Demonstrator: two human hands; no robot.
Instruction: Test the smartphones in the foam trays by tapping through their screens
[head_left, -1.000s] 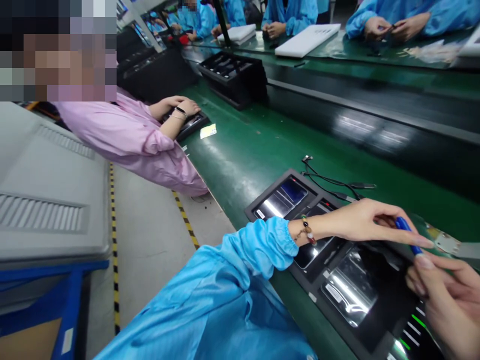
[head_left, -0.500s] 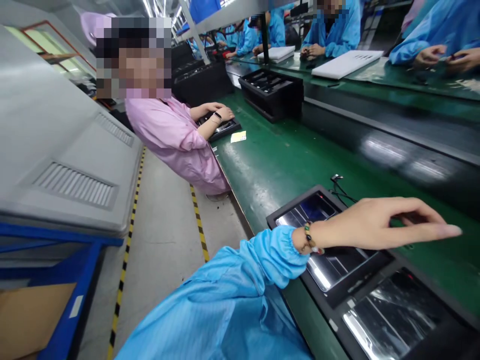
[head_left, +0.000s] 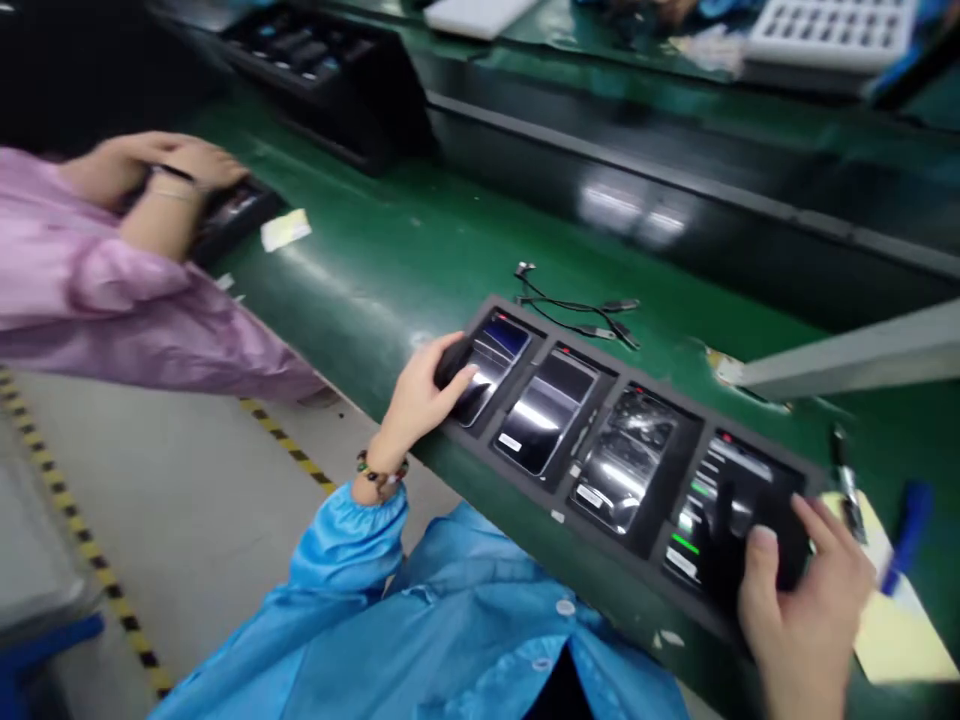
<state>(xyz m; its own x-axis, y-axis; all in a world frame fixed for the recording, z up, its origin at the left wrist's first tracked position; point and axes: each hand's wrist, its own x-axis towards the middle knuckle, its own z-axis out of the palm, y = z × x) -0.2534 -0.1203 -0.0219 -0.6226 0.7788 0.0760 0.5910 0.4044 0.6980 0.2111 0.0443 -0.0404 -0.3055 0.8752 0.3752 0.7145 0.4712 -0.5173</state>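
A long black foam tray (head_left: 676,485) lies slantwise on the green bench near its front edge, with several smartphones face up in its slots. At the tray's left end, my left hand (head_left: 420,400) is closed around the edge, its thumb on top beside the first phone (head_left: 501,345). Around the right end curls my right hand (head_left: 814,590), thumb and fingers gripping the edge. The rightmost phone (head_left: 697,490) has a lit screen with green marks. The second phone (head_left: 551,405) and third phone (head_left: 630,455) look dark and reflective, with white labels.
Black cables (head_left: 577,305) lie behind the tray. To the right are a pen (head_left: 847,480), a blue marker (head_left: 907,530), yellow paper (head_left: 904,640) and a grey post (head_left: 855,350). A co-worker in a pink sleeve (head_left: 97,240) works at left, near a black bin (head_left: 337,90).
The view has swung down and right. My left hand, earlier raised over the tray, now grips its left end. My right hand has come into view at the right end.
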